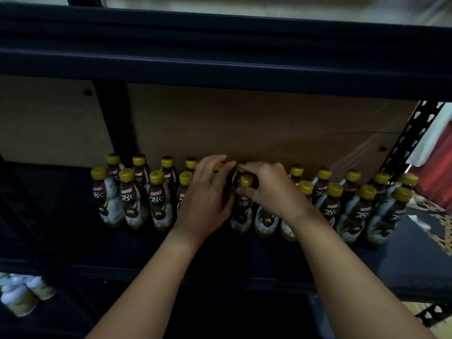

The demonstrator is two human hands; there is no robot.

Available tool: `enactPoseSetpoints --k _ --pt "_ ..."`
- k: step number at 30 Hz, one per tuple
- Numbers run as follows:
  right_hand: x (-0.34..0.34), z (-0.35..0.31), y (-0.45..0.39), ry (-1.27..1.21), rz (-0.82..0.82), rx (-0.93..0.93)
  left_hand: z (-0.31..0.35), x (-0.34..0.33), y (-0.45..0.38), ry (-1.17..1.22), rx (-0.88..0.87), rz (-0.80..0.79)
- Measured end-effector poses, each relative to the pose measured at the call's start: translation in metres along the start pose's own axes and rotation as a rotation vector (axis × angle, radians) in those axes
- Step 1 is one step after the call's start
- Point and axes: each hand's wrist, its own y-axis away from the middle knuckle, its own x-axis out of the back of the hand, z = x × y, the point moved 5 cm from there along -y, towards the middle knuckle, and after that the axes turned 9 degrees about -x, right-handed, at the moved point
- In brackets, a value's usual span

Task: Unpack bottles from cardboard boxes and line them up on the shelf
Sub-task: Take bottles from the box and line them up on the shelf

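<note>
Several brown coffee bottles with yellow caps stand in two rows on the dark shelf [269, 255], some to the left [133, 201] and some to the right [359, 211]. Both my hands reach into the middle of the rows. My left hand [208, 194] is curled round a bottle that it mostly hides, fingertips near a cap in the back row. My right hand [266, 189] pinches the neck of a front bottle [243, 211] just under its yellow cap. No cardboard box with bottles is in view.
A brown board [256, 126] backs the shelf, with a dark upright post [117, 123] at the left. The upper shelf's beam [220, 57] hangs overhead. A perforated metal post [411, 143] stands at the right. Pale bottles [22, 294] sit on a lower level, bottom left.
</note>
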Motion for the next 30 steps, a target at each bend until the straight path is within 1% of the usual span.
enactPoseSetpoints --k 2,3,4,8,10,12,23,30 --pt "0.017 0.005 0.003 -0.006 0.104 0.016 0.012 -0.005 -0.005 0.047 -0.042 -0.003" --pt "0.024 0.011 0.004 0.000 0.128 -0.001 0.017 -0.009 -0.007 0.069 -0.034 -0.026" --pt "0.028 0.018 0.005 0.011 0.118 -0.026 0.019 -0.014 -0.009 0.084 -0.011 -0.056" --pt "0.028 0.042 0.008 0.137 -0.027 -0.118 0.022 -0.032 -0.015 0.097 0.104 -0.190" --pt "0.025 0.046 0.009 0.140 -0.025 -0.128 0.023 -0.037 -0.016 0.062 0.122 -0.225" --pt "0.024 0.049 0.009 0.120 -0.025 -0.124 0.024 -0.039 -0.016 0.033 0.136 -0.228" --pt "0.026 0.054 0.009 0.066 -0.045 -0.122 0.025 -0.041 -0.019 0.060 0.156 -0.208" --pt "0.026 0.055 0.007 0.059 -0.058 -0.114 0.025 -0.040 -0.025 0.061 0.169 -0.243"
